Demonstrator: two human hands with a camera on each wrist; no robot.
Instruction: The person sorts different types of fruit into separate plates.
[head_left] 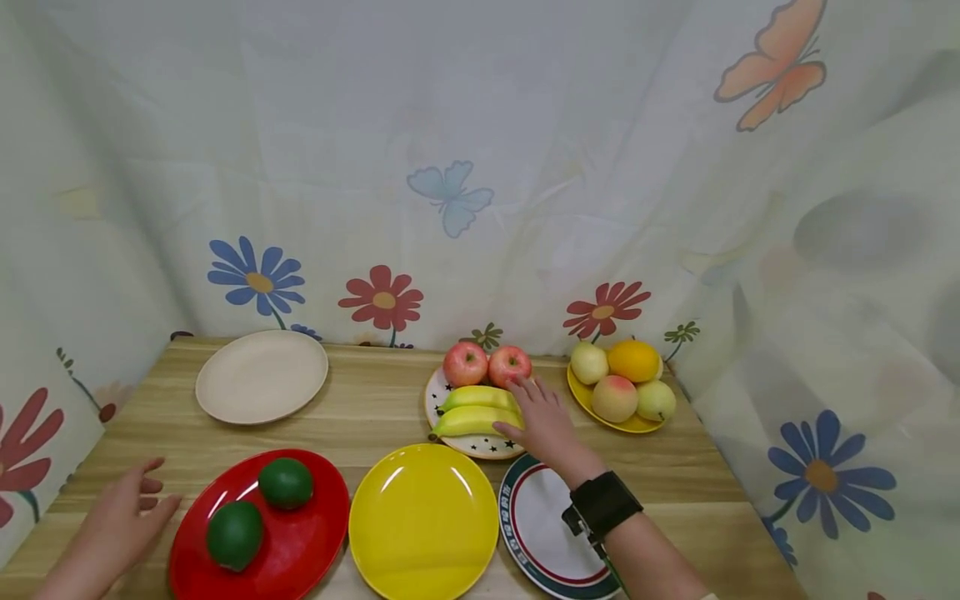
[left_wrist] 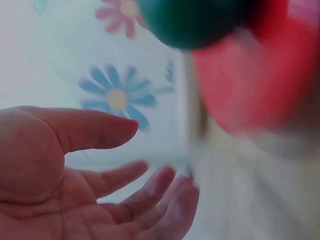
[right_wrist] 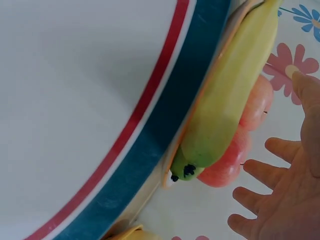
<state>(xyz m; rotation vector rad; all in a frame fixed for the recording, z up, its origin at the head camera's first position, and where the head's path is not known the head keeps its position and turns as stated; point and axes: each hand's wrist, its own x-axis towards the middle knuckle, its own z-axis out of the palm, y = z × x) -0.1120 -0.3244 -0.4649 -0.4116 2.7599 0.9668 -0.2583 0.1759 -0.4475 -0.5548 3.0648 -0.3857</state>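
Observation:
My right hand (head_left: 546, 423), fingers spread, reaches over the right end of a star-patterned plate (head_left: 495, 452). On that plate lie two bananas (head_left: 476, 421), with two red apples (head_left: 465, 364) behind them. In the right wrist view nothing is between the fingers, and a banana (right_wrist: 225, 95) shows beside the hand. My left hand (head_left: 120, 525) hovers left of a red oval plate (head_left: 300, 546) with its fingers loosely bent and holding nothing. Two dark green oval fruits (head_left: 235, 535) sit on the red plate. The left wrist view shows an empty palm, thumb apart from the fingers.
A yellow plate (head_left: 423, 521) stands front centre, beside a white plate with a green rim (head_left: 540, 525) under my right forearm. A beige plate (head_left: 262, 377) is at the back left. At the back right, a small yellow plate (head_left: 626, 423) bears several fruits. Patterned cloth (head_left: 480, 100) encloses the table.

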